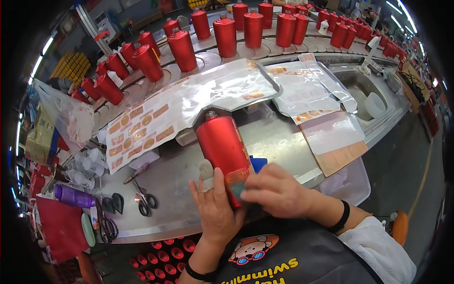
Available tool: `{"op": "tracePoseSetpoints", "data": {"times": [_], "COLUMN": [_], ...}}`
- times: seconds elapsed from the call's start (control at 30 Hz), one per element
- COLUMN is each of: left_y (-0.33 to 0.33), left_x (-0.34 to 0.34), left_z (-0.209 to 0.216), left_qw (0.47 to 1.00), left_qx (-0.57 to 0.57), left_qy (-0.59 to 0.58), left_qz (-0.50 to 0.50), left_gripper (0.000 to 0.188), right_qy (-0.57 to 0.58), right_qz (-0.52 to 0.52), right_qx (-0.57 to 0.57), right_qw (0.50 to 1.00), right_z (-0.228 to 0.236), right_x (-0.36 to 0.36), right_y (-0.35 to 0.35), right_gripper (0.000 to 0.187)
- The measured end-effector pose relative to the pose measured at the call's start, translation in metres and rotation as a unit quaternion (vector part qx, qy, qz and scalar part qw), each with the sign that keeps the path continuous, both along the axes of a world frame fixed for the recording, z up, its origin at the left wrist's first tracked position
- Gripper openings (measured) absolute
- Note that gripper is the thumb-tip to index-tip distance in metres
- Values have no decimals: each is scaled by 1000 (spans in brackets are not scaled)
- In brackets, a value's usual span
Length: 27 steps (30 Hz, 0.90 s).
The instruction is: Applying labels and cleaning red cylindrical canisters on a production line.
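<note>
A glossy red bottle (221,144) lies tilted in front of me, its metal neck away from me and its base near my apron. My left hand (215,208) holds the base end from the left side, thumb toward the underside and fingers partly stretched; pale covers sit on some fingertips. On the lower side of the bottle is a gold-and-red label (239,176). My right hand (279,191) pinches a small green flat piece (238,189) against that label; the right fingers are slightly blurred. A blue object (258,164) shows just behind the right hand.
Sheets of gold labels (146,128) spread over the metal table, with another label stack (307,90) at right. Scissors (144,201) and a purple cylinder (75,196) lie at left. Red bottles (224,38) line a conveyor behind. A sink (354,90) is at far right.
</note>
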<state>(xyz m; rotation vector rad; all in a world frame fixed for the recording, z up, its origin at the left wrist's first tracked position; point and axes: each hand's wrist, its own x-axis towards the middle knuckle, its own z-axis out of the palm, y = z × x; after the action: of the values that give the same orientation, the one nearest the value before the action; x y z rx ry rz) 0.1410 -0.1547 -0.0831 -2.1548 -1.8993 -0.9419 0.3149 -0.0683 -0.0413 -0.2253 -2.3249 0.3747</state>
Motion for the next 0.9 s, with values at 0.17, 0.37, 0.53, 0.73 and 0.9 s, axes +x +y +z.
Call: {"op": "tracePoseSetpoints", "data": {"times": [0.17,0.37,0.53,0.73,0.9], "left_y": [-5,0,-4,-1,-3], "left_x": [-11,1,-17,-12,-11], "left_z": [-14,1,-15,-10,-12], "left_qw": [997,999,989,989,952], "left_qx": [-21,14,-44,-51,-24], "left_qy": [-76,-47,-134,-136,-290], "left_qz": [-26,11,-42,-44,-92], "left_gripper": [83,86,91,91,87], "right_qy": [69,135,79,34,-10], "right_qz": [18,-153,-79,-56,19], "right_qx": [-210,-377,-247,-140,-21], "right_qw": [975,903,962,988,1000], "right_z": [-1,-16,-27,-21,5], "right_x": [19,28,31,15,-3], "right_y": [8,7,24,36,37], "right_gripper": [27,34,44,45,38]}}
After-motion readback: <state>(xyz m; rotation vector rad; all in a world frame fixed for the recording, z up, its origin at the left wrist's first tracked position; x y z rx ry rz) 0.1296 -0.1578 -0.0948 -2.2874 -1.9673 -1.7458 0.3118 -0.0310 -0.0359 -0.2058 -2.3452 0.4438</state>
